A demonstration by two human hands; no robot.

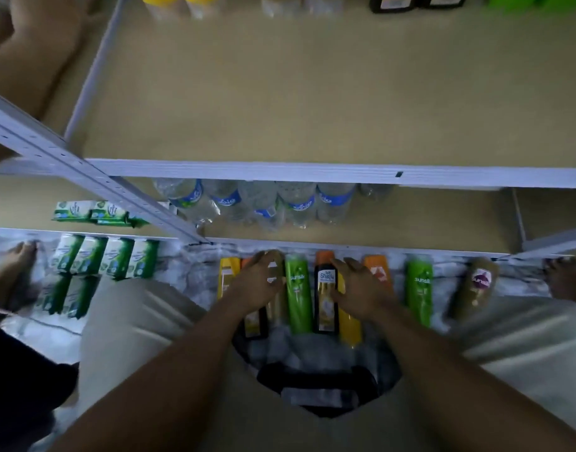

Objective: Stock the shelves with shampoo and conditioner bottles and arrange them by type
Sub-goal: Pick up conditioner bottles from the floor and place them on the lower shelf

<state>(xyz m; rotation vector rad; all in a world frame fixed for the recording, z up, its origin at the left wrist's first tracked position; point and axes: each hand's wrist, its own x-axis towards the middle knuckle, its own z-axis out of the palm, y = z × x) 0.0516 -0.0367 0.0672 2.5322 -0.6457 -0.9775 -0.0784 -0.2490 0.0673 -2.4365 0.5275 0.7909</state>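
Several shampoo and conditioner bottles lie side by side on the floor in front of the shelf unit: a yellow bottle (228, 275), a green Sunsilk bottle (298, 295), a black orange-capped bottle (326, 298), an orange bottle (379, 272), a second green Sunsilk bottle (419, 288) and an olive Sunsilk bottle (474, 288). My left hand (257, 282) rests with spread fingers on a brown bottle and a dark bottle (255, 321). My right hand (358, 288) lies flat on another yellow bottle (348, 324). Motion blur softens both hands.
The wide upper shelf board (280, 93) holds only a few bottles at its back edge. Water bottles (264, 203) and green boxes (94, 212) sit on the lower shelf. More green boxes (100, 259) lie on the floor. A white upright (84, 171) crosses the left. Someone's arm (35, 44) is top left.
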